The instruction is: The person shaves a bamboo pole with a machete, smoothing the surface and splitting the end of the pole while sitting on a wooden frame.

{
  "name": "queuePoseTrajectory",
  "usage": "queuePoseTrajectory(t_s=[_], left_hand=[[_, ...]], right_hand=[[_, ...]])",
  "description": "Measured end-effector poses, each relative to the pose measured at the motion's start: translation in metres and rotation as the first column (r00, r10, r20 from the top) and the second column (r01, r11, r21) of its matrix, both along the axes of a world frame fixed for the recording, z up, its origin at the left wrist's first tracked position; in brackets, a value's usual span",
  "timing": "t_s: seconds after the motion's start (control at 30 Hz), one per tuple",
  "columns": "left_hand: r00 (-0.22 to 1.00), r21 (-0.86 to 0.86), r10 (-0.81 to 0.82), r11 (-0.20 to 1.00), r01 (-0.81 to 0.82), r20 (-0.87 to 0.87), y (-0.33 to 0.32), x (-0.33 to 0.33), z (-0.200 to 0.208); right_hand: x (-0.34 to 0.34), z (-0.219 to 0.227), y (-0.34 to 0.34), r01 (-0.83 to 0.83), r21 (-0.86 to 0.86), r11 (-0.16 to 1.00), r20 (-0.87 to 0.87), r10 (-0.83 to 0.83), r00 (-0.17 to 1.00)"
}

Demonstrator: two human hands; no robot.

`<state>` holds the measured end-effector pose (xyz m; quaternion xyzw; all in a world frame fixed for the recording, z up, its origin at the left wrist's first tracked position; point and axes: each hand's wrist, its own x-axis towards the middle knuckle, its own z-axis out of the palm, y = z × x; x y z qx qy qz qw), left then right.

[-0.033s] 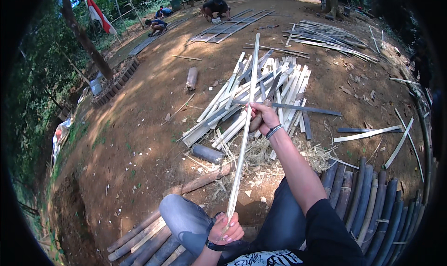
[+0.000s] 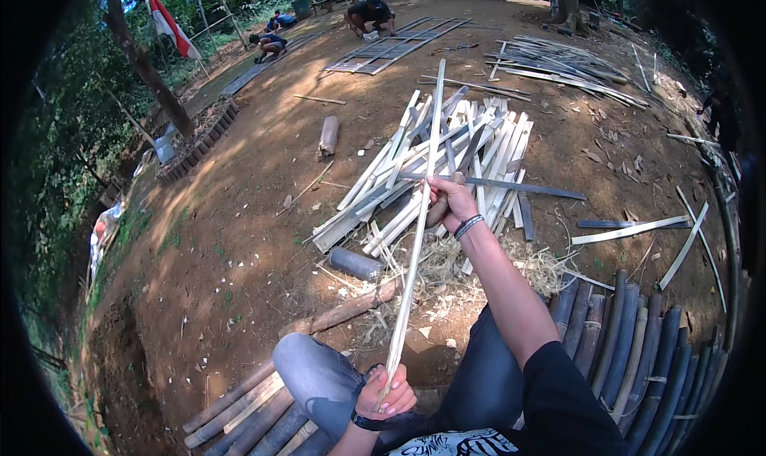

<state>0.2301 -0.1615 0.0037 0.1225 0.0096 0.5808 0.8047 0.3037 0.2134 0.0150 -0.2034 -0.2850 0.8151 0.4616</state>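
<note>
A long pale bamboo strip (image 2: 411, 276) runs upward from my lap over a heap of split bamboo (image 2: 499, 157). My left hand (image 2: 385, 390) is closed around its lower end, above my thighs. Higher up, my right hand (image 2: 453, 201) pinches the strip between thumb and fingers. That same hand also grips the brown wooden handle of a large knife (image 2: 471, 149), whose dark blade points away from me over the heap. How the blade meets the strip cannot be made out.
Curly shavings (image 2: 515, 268) and a short bamboo piece (image 2: 355, 263) lie before my knees. Bamboo poles (image 2: 618, 352) flank me on both sides. Farther off are a stack of strips (image 2: 562, 69), a bamboo lattice (image 2: 399, 45) and crouching people (image 2: 369, 15). A tree (image 2: 148, 65) stands left.
</note>
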Motion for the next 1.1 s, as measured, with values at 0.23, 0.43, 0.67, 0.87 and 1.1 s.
queuePoseTrajectory(t_s=[0.23,0.43,0.67,0.87,1.1], left_hand=[[0.983,0.018,0.055,0.998,-0.053,-0.175,0.008,-0.009,0.008],[0.512,0.104,0.463,0.807,-0.582,-0.724,0.032,0.013,0.0],[-0.078,0.339,0.92,0.062,-0.939,-0.384,0.1,-0.007,0.034],[-0.265,0.344,0.951,-0.198,-0.918,-0.161,0.138,-0.056,0.098],[-0.245,0.404,0.969,-0.221,-0.887,-0.007,0.099,-0.107,0.15]], right_hand=[[-0.006,0.003,0.0,0.183,0.041,0.982,0.066,-0.185,0.98],[-0.017,0.003,-0.01,0.338,-0.013,0.941,0.13,-0.334,0.934],[-0.035,-0.003,-0.034,0.287,-0.079,0.955,0.169,-0.271,0.948],[-0.052,-0.014,-0.064,0.246,-0.233,0.941,0.078,-0.234,0.969],[-0.037,-0.034,-0.136,-0.072,-0.274,0.959,0.319,0.161,0.934]])
